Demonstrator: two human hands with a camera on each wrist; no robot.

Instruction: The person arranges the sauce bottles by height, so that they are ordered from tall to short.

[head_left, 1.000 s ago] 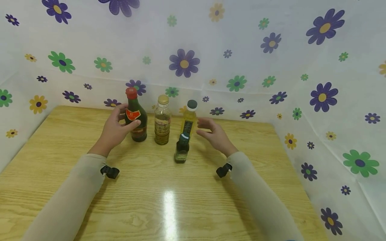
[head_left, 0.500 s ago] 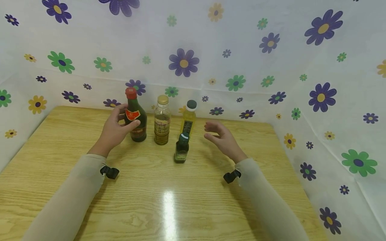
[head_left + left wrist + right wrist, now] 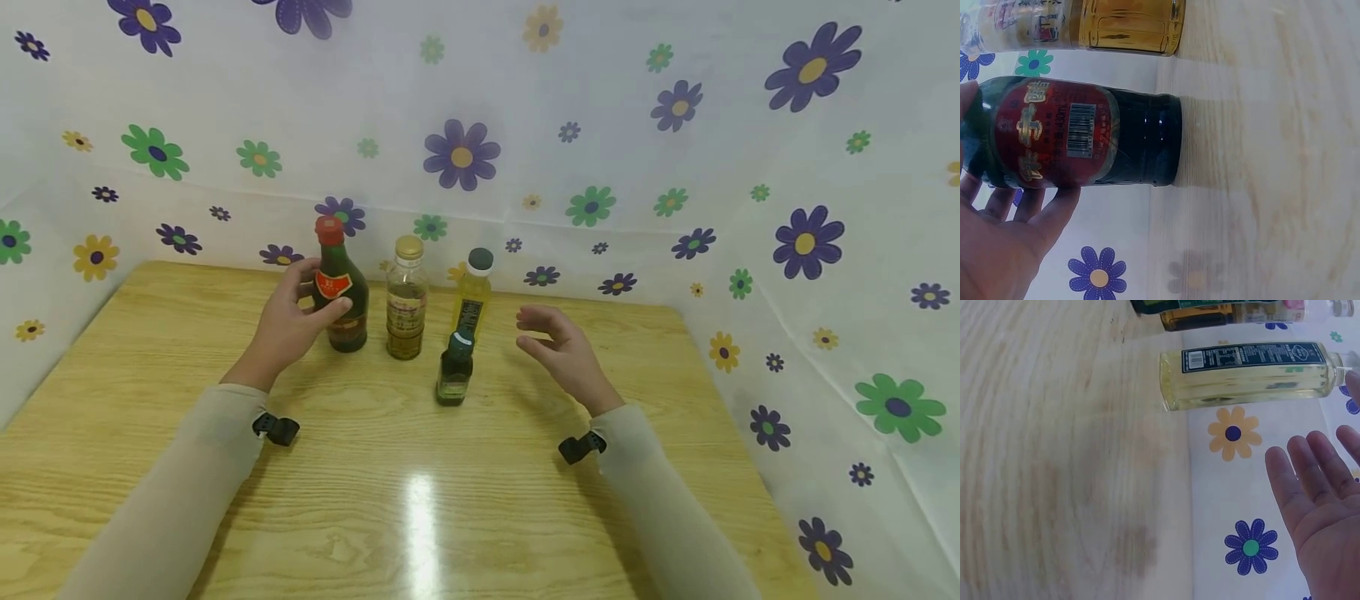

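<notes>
My left hand (image 3: 288, 325) holds a dark vinegar bottle (image 3: 341, 287) with a red cap, thumb across its front and fingers behind. In the left wrist view the fingers meet the side of the bottle (image 3: 1079, 134), whose red label carries a barcode; its base is at the tabletop. My right hand (image 3: 562, 350) hovers apart from the bottles, fingers relaxed and holding nothing. Nearest to it stands a yellow oil bottle (image 3: 471, 300) with a dark green cap, also left of the fingers in the right wrist view. A small dark green bottle (image 3: 453, 375) stands in front, partly hiding the oil bottle.
Between the vinegar and oil bottles stands a clear bottle (image 3: 405, 312) with a gold cap and amber liquid. All are near the back of the wooden table (image 3: 360, 475). A white flower-printed cloth (image 3: 555, 167) rises behind and at both sides.
My right hand has drawn away from the yellow oil bottle, to the right and slightly toward me. The left hand stays on the vinegar bottle, and the bottles keep their places.
</notes>
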